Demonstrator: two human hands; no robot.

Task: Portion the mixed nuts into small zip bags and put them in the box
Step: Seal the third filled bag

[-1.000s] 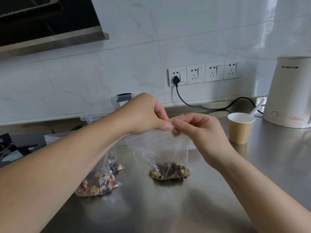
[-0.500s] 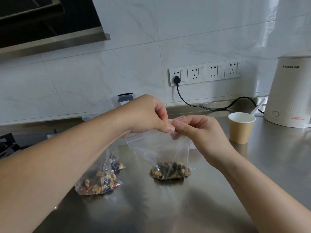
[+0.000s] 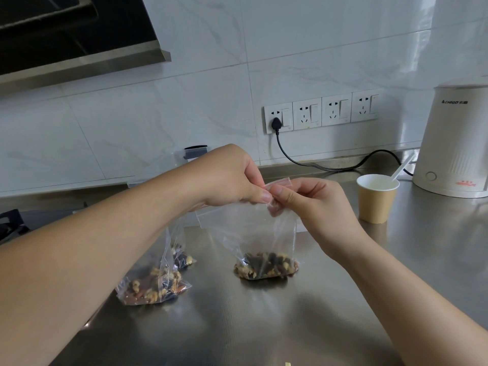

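Note:
A small clear zip bag [image 3: 258, 233] stands on the steel counter [image 3: 264, 326] with mixed nuts [image 3: 266, 268] in its bottom. My left hand [image 3: 232, 178] and my right hand [image 3: 314, 207] both pinch its top seal strip, fingertips meeting above the bag. Two more clear bags of nuts stand to the left: a nearer one [image 3: 153, 286] and a farther one [image 3: 182, 257], both partly hidden behind my left forearm. A clear plastic box [image 3: 184, 159] with a dark clip shows behind my left wrist, mostly hidden.
A tan paper cup [image 3: 376, 199] with a white plastic spoon [image 3: 402, 165] stands right of my hands. A white kettle-like appliance [image 3: 456, 146] sits at far right, a black cord [image 3: 317, 165] running to the wall sockets [image 3: 320, 112]. A range hood [image 3: 79, 35] hangs upper left.
Both hands stay pinched on the bag's top strip; the bag has barely shifted. The view has drifted slightly.

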